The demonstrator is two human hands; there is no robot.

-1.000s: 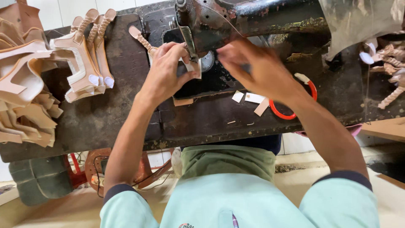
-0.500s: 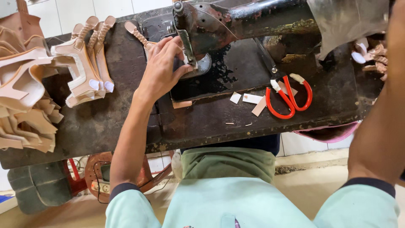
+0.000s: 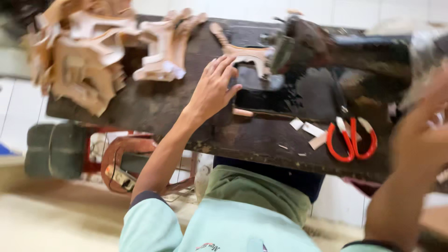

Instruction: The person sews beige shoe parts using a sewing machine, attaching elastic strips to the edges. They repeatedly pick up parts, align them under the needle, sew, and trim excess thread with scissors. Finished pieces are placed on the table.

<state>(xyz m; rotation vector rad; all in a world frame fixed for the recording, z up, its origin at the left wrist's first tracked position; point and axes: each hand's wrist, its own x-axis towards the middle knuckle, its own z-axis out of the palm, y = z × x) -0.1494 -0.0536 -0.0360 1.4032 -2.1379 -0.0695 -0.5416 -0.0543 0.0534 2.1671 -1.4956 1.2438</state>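
My left hand [image 3: 212, 88] lies flat with fingers spread on the dark, worn sewing table [image 3: 177, 116], just left of a tan cut leather piece [image 3: 245, 53] under the sewing machine head [image 3: 303, 42]. It holds nothing. My right hand [image 3: 422, 126] is raised at the right edge, blurred, near the machine's right end; whether it holds anything is unclear. Red-handled scissors [image 3: 350, 140] lie on the table between the two hands.
Stacks of tan leather cut-outs [image 3: 84, 51] crowd the table's left end. Small white scraps [image 3: 308, 133] lie near the scissors. Below the table are a dark motor [image 3: 53, 149] and a rusty treadle frame [image 3: 121, 163]. The view is tilted and blurred.
The view has swung and tilted. My left hand has slid back from the needle area and spread flat. My right hand has risen at the right, away from the machine bed.
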